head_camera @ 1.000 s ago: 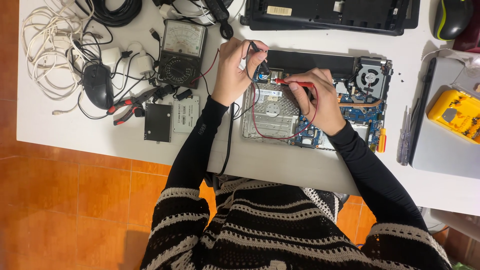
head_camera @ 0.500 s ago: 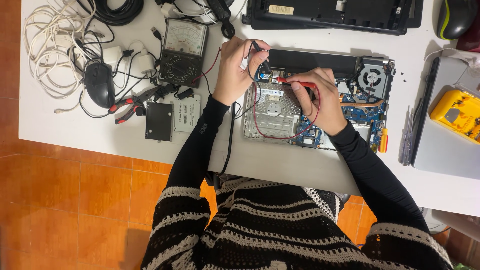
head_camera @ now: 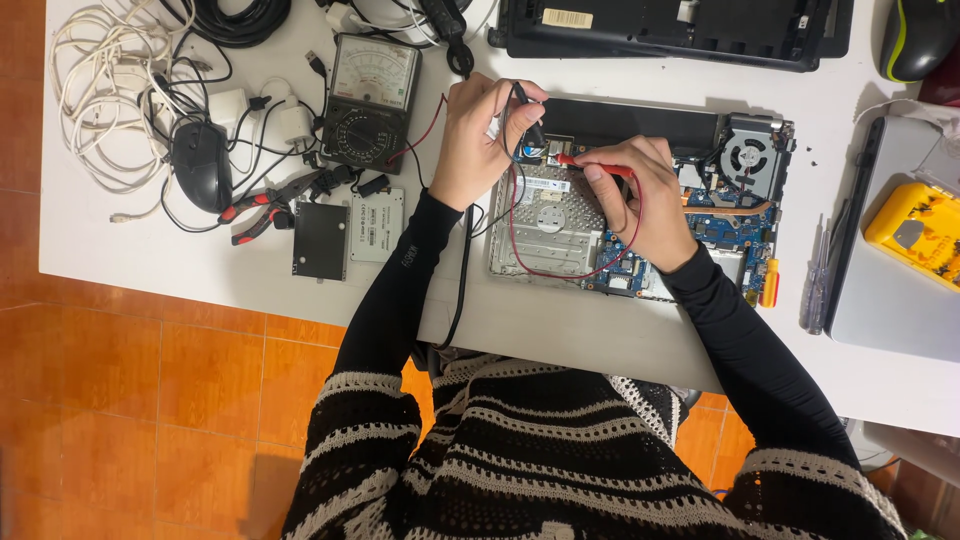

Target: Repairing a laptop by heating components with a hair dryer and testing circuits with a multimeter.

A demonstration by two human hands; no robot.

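An opened laptop base (head_camera: 640, 215) lies on the white table (head_camera: 560, 330), its circuit board and cooling fan (head_camera: 752, 157) bare. My left hand (head_camera: 480, 135) grips a black test probe (head_camera: 528, 115), tip down on the board near the top of the metal drive cage (head_camera: 545, 215). My right hand (head_camera: 640, 195) grips a red test probe (head_camera: 590, 165), its tip close beside the black one. Red and black leads run from the probes to an analog multimeter (head_camera: 372, 100) at the left.
Left of the laptop lie two flat drives (head_camera: 345, 235), red-handled pliers (head_camera: 265, 205), a black mouse (head_camera: 200, 165) and tangled white cables (head_camera: 100, 90). A black laptop shell (head_camera: 670, 30) sits at the back. A yellow box (head_camera: 915, 230) rests on a grey laptop at right, screwdrivers (head_camera: 815, 275) beside it.
Both hands stay on the probes at the same spot on the board; only the camera view shifted slightly.
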